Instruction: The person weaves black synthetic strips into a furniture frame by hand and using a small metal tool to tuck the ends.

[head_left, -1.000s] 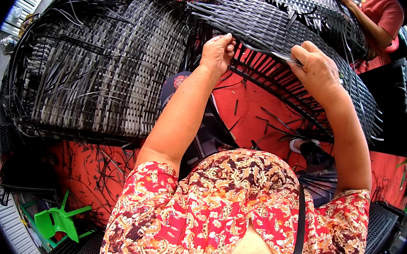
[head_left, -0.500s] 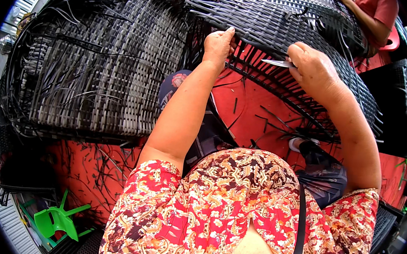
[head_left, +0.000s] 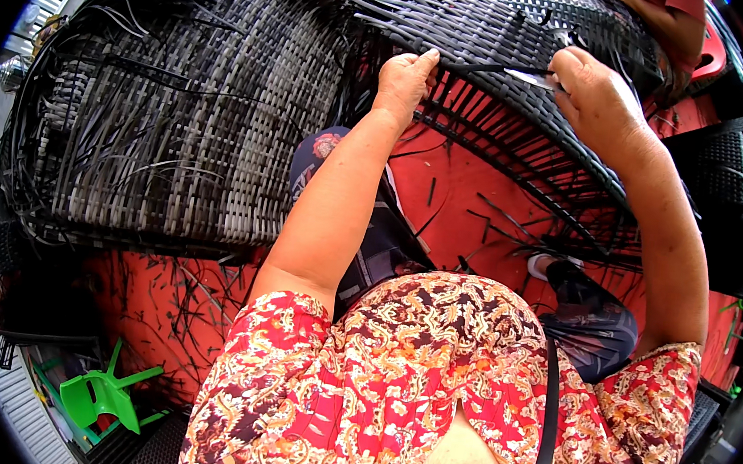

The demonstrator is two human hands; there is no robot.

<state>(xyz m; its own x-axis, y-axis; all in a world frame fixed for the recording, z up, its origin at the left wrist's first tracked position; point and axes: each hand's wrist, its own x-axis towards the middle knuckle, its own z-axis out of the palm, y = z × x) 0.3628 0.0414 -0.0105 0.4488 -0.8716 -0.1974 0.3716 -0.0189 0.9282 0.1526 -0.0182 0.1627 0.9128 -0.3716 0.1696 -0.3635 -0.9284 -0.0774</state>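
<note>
A large woven wicker furniture frame of black and grey plastic strips fills the upper part of the view. My left hand pinches a black strip at the frame's front edge and holds it taut. My right hand grips a small metal blade tool whose tip lies against the same strip. Bare vertical bars of the frame hang below both hands.
The floor is red and littered with cut strip pieces. A green plastic stool lies at the lower left. Another person in a red shirt works at the top right. More dark woven furniture stands at the right.
Both hands have moved up and apart along the frame's edge. The left hand now pulls a strip taut and the blade in the right hand meets it.
</note>
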